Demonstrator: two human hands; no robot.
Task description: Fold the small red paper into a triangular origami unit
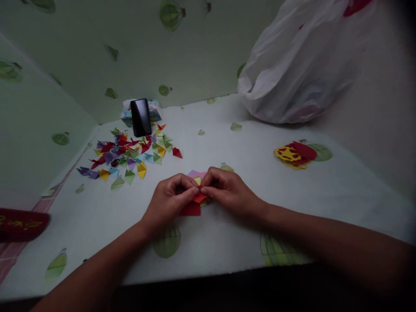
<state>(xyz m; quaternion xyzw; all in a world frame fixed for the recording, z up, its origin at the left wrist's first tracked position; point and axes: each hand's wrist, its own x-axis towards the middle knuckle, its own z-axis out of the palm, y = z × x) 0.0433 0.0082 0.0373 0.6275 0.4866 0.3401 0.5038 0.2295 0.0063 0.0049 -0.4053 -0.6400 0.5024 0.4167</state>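
Observation:
Near the middle of the table, my left hand and my right hand meet, thumbs and fingertips pinched on a small piece of red folded paper. Both hands are closed, and the fingers cover part of its shape. Beneath them lie flat coloured sheets: a red paper square shows in front, with yellow and purple sheets partly hidden behind the fingers. To the left spreads a pile of small folded paper pieces in red, purple, green, yellow, blue and orange; some look like paper cranes.
A black phone leans against a tissue box behind the pile. Yellow and red paper cutouts lie at the right. A large white plastic bag stands at the back right. A red item with yellow lettering is at the left edge.

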